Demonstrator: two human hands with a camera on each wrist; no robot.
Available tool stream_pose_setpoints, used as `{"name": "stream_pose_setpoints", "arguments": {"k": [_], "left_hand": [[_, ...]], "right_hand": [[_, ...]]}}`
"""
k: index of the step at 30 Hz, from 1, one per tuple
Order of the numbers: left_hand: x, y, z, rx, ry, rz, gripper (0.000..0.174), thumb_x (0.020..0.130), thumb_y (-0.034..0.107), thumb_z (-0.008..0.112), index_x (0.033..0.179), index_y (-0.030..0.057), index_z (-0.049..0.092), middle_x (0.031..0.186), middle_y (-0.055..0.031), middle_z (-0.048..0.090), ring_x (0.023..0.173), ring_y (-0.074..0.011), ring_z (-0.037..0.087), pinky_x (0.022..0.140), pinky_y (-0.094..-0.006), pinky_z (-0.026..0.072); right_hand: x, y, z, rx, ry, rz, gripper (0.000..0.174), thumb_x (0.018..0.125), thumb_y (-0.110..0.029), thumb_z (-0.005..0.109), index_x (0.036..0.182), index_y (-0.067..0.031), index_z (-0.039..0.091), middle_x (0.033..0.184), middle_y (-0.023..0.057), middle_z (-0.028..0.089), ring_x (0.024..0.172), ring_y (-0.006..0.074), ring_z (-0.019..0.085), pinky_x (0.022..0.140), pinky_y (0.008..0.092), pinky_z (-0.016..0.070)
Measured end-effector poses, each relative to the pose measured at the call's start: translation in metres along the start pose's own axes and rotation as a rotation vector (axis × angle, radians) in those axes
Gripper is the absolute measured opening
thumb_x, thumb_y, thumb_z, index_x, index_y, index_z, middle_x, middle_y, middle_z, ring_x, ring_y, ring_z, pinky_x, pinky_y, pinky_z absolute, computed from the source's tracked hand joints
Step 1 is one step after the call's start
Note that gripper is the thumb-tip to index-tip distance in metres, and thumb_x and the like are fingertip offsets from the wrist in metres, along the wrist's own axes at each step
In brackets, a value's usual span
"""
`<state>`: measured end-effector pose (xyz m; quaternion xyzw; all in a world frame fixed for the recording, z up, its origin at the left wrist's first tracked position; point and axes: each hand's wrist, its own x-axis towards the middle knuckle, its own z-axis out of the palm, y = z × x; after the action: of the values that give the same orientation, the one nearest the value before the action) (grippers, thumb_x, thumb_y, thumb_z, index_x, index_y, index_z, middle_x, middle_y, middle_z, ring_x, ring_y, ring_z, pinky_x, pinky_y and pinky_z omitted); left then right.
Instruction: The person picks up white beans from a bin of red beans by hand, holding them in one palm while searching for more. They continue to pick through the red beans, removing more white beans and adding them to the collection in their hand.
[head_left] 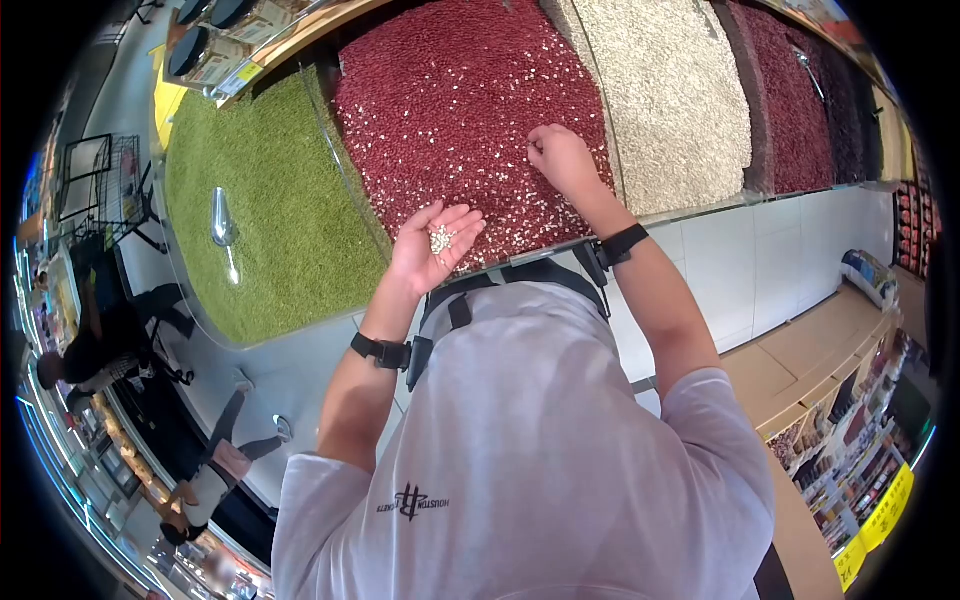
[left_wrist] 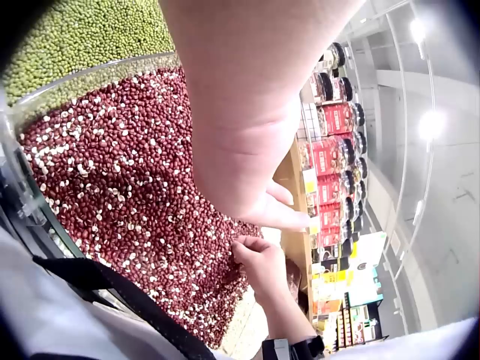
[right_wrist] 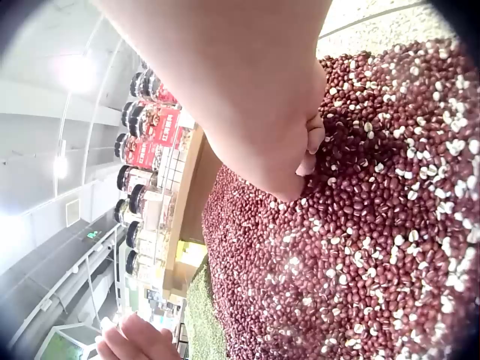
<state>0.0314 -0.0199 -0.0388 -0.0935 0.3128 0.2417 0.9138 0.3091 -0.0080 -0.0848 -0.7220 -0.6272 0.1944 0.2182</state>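
Note:
A bin of dark red beans (head_left: pixel 450 90), scattered with whitish grains, lies in front of me. My left hand (head_left: pixel 432 245) is held palm up over the bin's near left part, fingers extended, with a small heap of white grains (head_left: pixel 440 238) on the palm. My right hand (head_left: pixel 563 160) is over the right part of the bin, fingers curled and pointing down, thumb close to the index finger. In the right wrist view its fingertips (right_wrist: pixel 309 161) are right at the bean surface; anything between them is hidden.
Green beans (head_left: pixel 270 200) with a metal scoop (head_left: pixel 222 218) fill the bin at left. White grains (head_left: pixel 675 100) fill the bin at right, behind a clear divider (head_left: pixel 606 110). Lidded jars (head_left: pixel 200 55) stand on a wooden shelf at the back. A cart and people are at far left.

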Motion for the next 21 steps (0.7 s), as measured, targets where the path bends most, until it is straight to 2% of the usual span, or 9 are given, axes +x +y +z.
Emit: {"name": "stream_pose_setpoints", "arguments": {"k": [4, 7, 9, 10, 12, 13, 15, 16, 21], "left_hand": [[-0.002, -0.003, 0.005, 0.029, 0.042, 0.021, 0.040, 0.098, 0.024, 0.044, 0.110, -0.0122, 0.055, 0.109, -0.0289, 0.062, 0.100, -0.0378, 0.064, 0.085, -0.0401, 0.0590], [-0.002, -0.006, 0.007, 0.047, 0.078, 0.041, 0.040, 0.098, 0.025, 0.044, 0.110, -0.0120, 0.055, 0.109, -0.0287, 0.062, 0.100, -0.0377, 0.064, 0.084, -0.0399, 0.0595], [-0.001, -0.010, 0.007, 0.046, 0.057, 0.047, 0.040, 0.098, 0.025, 0.043, 0.110, -0.0119, 0.055, 0.109, -0.0284, 0.062, 0.100, -0.0375, 0.064, 0.084, -0.0400, 0.0594], [0.000, -0.011, 0.008, 0.047, 0.059, 0.048, 0.040, 0.098, 0.025, 0.043, 0.110, -0.0119, 0.055, 0.109, -0.0284, 0.062, 0.100, -0.0375, 0.064, 0.084, -0.0400, 0.0594], [0.001, -0.014, 0.010, 0.033, 0.048, 0.036, 0.041, 0.099, 0.025, 0.042, 0.111, -0.0120, 0.055, 0.109, -0.0282, 0.062, 0.100, -0.0374, 0.064, 0.085, -0.0402, 0.0590], [0.003, -0.016, 0.010, 0.034, 0.050, 0.037, 0.041, 0.099, 0.025, 0.042, 0.111, -0.0120, 0.055, 0.109, -0.0282, 0.062, 0.100, -0.0374, 0.064, 0.085, -0.0402, 0.0590], [0.004, -0.021, 0.012, 0.025, 0.031, 0.026, 0.041, 0.099, 0.024, 0.041, 0.113, -0.0122, 0.054, 0.110, -0.0283, 0.062, 0.100, -0.0375, 0.064, 0.086, -0.0400, 0.0583], [0.004, -0.023, 0.015, 0.025, 0.032, 0.027, 0.041, 0.099, 0.024, 0.041, 0.113, -0.0122, 0.054, 0.110, -0.0283, 0.062, 0.100, -0.0375, 0.064, 0.086, -0.0400, 0.0583], [0.004, -0.031, 0.026, 0.037, 0.102, 0.049, 0.037, 0.098, 0.022, 0.044, 0.110, -0.0106, 0.056, 0.104, -0.0258, 0.064, 0.097, -0.0357, 0.065, 0.086, -0.0405, 0.0583]], "right_hand": [[0.002, 0.005, 0.001, 0.036, -0.010, -0.005, 0.016, 0.078, -0.016, 0.067, 0.090, -0.0046, 0.068, 0.087, 0.0150, 0.065, 0.079, 0.0345, 0.064, 0.075, 0.0425, 0.0534], [-0.002, 0.000, -0.012, 0.187, -0.019, 0.009, 0.016, 0.077, -0.014, 0.068, 0.089, -0.0046, 0.069, 0.082, 0.0126, 0.066, 0.075, 0.0283, 0.066, 0.072, 0.0377, 0.0537], [-0.008, -0.003, -0.024, 0.473, -0.077, 0.132, 0.015, 0.078, -0.013, 0.070, 0.090, -0.0043, 0.070, 0.079, 0.0071, 0.067, 0.071, 0.0170, 0.064, 0.068, 0.0300, 0.0524], [-0.009, -0.001, -0.024, 0.475, -0.078, 0.131, 0.015, 0.078, -0.013, 0.070, 0.090, -0.0043, 0.070, 0.079, 0.0071, 0.067, 0.071, 0.0170, 0.064, 0.068, 0.0300, 0.0524], [-0.011, 0.003, -0.027, 0.745, -0.119, 0.196, 0.016, 0.082, -0.013, 0.069, 0.095, -0.0035, 0.071, 0.079, 0.0012, 0.067, 0.067, 0.0076, 0.058, 0.063, 0.0230, 0.0482], [-0.012, 0.003, -0.028, 0.747, -0.119, 0.195, 0.016, 0.082, -0.013, 0.069, 0.095, -0.0035, 0.071, 0.079, 0.0012, 0.067, 0.067, 0.0076, 0.058, 0.063, 0.0230, 0.0482], [-0.014, 0.001, -0.033, 1.094, -0.205, 0.339, 0.015, 0.085, -0.012, 0.068, 0.096, -0.0023, 0.070, 0.080, -0.0015, 0.066, 0.066, 0.0046, 0.054, 0.061, 0.0201, 0.0442], [-0.016, -0.002, -0.036, 1.179, -0.232, 0.375, 0.016, 0.089, -0.009, 0.064, 0.102, 0.0002, 0.067, 0.082, 0.0006, 0.065, 0.065, 0.0048, 0.052, 0.061, 0.0191, 0.0431], [-0.023, -0.009, -0.039, 1.506, -0.346, 0.488, 0.019, 0.091, -0.009, 0.062, 0.108, 0.0004, 0.063, 0.089, 0.0029, 0.064, 0.071, 0.0065, 0.054, 0.064, 0.0202, 0.0450]]}}
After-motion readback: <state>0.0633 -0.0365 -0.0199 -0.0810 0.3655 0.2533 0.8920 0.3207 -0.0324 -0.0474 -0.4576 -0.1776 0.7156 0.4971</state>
